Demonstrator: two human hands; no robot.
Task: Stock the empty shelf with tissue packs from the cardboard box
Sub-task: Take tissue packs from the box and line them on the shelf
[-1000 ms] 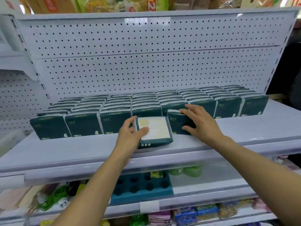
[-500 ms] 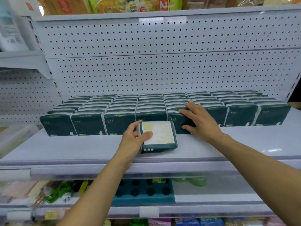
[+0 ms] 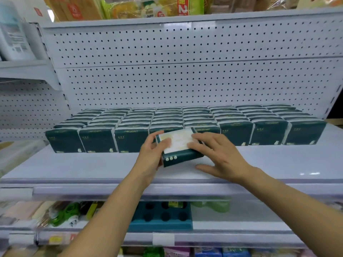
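A dark green tissue pack (image 3: 179, 145) with a pale yellow top face is tilted up in front of the row's middle, its near end low over the white shelf (image 3: 74, 169). My left hand (image 3: 151, 156) grips its left side, thumb on the top face. My right hand (image 3: 219, 154) lies on its right side, fingers spread over the top and thumb stretched on the shelf. Behind them, several rows of dark green tissue packs (image 3: 235, 135) stand upright across the shelf. The cardboard box is out of view.
A white pegboard back panel (image 3: 185, 80) rises behind the packs. A strip of bare shelf runs in front of the rows. Above, another shelf (image 3: 130, 8) carries packaged goods. Below is a teal tray with round holes (image 3: 161, 216) and small items on lower shelves.
My right hand has come off the standing front pack and moved left onto the loose pack. The pack has tipped up from lying flat, its far end raised towards the row.
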